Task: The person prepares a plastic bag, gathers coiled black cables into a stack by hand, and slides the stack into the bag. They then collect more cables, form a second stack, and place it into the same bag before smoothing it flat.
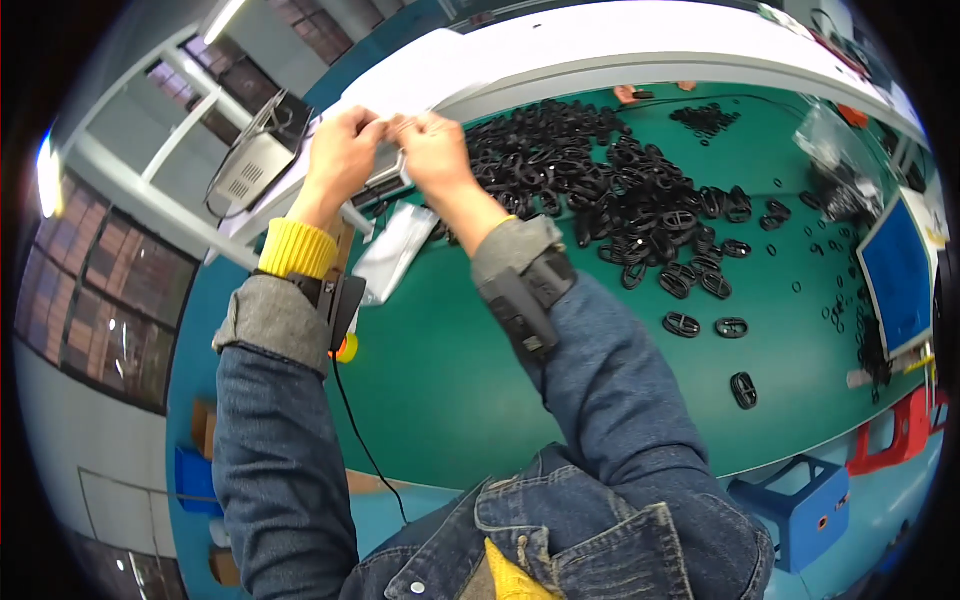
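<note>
Both my arms reach up to the far left edge of the green table. My left hand [343,150] and my right hand [437,152] meet there, fingers bent and pinched close together. What they pinch, if anything, is too small to make out. Just below my fingers is a grey-white boxy thing [388,180], partly covered by my hands. A clear plastic bag [392,250] lies on the table below it. To the right of my right hand spreads a big heap of coiled black cables [560,165].
Single coiled cables [743,390] lie nearer me. Small black rings [836,300] are scattered at the right, by a blue-faced panel [897,275]. A white shelf [620,40] spans the far side; another person's hand [626,94] shows beneath it. A blue stool [800,510] stands lower right.
</note>
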Demonstrator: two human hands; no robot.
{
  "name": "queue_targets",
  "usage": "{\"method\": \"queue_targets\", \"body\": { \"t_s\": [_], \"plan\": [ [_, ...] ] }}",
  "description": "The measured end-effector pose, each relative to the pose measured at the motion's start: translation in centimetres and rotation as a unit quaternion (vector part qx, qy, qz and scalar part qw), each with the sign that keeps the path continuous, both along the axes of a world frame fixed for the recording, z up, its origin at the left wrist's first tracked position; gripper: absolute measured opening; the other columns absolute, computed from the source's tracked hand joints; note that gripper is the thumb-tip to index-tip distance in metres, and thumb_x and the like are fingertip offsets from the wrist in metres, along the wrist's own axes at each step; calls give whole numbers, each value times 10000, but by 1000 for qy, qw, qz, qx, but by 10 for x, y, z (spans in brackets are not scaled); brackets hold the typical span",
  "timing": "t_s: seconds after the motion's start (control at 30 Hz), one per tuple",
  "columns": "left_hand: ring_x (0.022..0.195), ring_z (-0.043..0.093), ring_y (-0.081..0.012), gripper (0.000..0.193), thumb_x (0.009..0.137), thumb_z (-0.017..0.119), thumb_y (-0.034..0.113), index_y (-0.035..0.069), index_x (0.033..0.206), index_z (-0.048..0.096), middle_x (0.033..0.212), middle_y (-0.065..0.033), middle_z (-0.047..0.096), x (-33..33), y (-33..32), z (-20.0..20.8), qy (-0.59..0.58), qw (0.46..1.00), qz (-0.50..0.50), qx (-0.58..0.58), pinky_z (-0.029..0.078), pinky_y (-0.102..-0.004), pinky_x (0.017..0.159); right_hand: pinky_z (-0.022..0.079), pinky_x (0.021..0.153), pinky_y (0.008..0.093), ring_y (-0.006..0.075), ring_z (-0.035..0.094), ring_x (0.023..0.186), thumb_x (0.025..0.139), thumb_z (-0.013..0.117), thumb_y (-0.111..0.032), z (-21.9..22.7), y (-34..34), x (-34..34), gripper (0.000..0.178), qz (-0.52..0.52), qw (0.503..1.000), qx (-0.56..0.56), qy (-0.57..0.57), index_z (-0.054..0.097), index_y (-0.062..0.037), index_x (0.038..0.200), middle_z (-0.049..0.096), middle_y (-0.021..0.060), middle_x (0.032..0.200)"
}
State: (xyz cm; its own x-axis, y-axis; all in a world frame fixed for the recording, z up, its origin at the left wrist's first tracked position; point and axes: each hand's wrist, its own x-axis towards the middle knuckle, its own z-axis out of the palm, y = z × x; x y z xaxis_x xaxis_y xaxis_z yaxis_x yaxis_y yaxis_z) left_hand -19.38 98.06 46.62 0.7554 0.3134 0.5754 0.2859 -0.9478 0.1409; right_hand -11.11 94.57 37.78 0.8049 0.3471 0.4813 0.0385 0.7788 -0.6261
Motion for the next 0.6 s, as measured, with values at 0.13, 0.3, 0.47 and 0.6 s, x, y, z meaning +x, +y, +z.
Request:
{"method": "queue_targets", "body": {
  "t_s": [0.13, 0.3, 0.47, 0.6],
  "plan": [
    [637, 585, -232, 124, 822, 588, 130, 9, 838, 607, 672, -121, 598, -28, 8, -6, -186, 975, -113, 41, 455, -300, 620, 428, 565, 235, 66, 514, 617, 870, 545, -130, -16, -21, -4, 183, 62, 995, -45, -71, 614, -19, 741, 600, 13, 677],
    [622, 477, -113, 143, 899, 524, 95, -16, 819, 563, 657, -55, 520, -98, 60, -102, -274, 959, -70, -1, 414, -271, 572, 459, 571, 366, 265, 560, 593, 799, 536, -198, -162, -12, -7, 200, -63, 893, -372, -245, 575, -36, 687, 600, 122, 663],
    [681, 542, -268, 220, 835, 608, 173, -22, 933, 582, 750, -134, 589, -129, 178, -268, -100, 967, 149, -182, 446, -353, 666, 460, 767, 479, 384, 548, 947, 810, 579, -288, -318, -39, -34, 306, -11, 700, -656, -284, 579, 6, 897, 581, 224, 987],
    [968, 524, -339, 496, 735, 707, 244, 8, 1126, 517, 1008, -171, 576, -99, 203, -346, 100, 967, 199, -125, 422, -436, 823, 387, 833, 423, 283, 414, 1131, 800, 599, -282, -357, -71, -63, 389, -83, 625, -660, -409, 496, -45, 1090, 458, 153, 1190]
  ]
}}
